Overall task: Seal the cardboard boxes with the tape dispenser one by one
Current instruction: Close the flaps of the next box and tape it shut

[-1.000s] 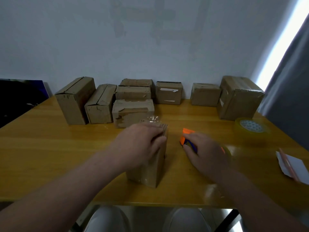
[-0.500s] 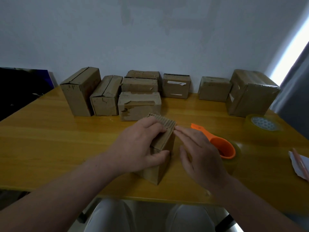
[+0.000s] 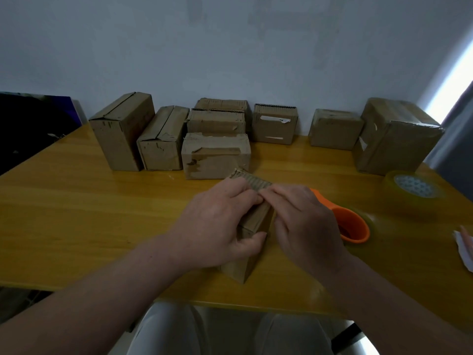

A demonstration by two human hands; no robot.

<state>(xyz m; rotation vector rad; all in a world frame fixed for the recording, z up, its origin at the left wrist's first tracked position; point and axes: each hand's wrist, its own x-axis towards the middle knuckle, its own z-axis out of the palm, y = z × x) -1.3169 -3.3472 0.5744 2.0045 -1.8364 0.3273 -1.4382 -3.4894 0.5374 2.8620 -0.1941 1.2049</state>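
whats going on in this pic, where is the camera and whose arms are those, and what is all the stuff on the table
There is no machine here. The one picture comes from a wide-angle camera worn on a person's head, looking forward and down, so the two arms are that person's own.

Both hands are on a small brown cardboard box standing near the front of the yellow wooden table. The left hand wraps around its side, and the right hand has its fingers pressed along the top edge.

The orange tape dispenser lies just right of that hand, untouched. Further right sits a spare roll of clear tape. A row of more brown cardboard boxes waits by the wall.
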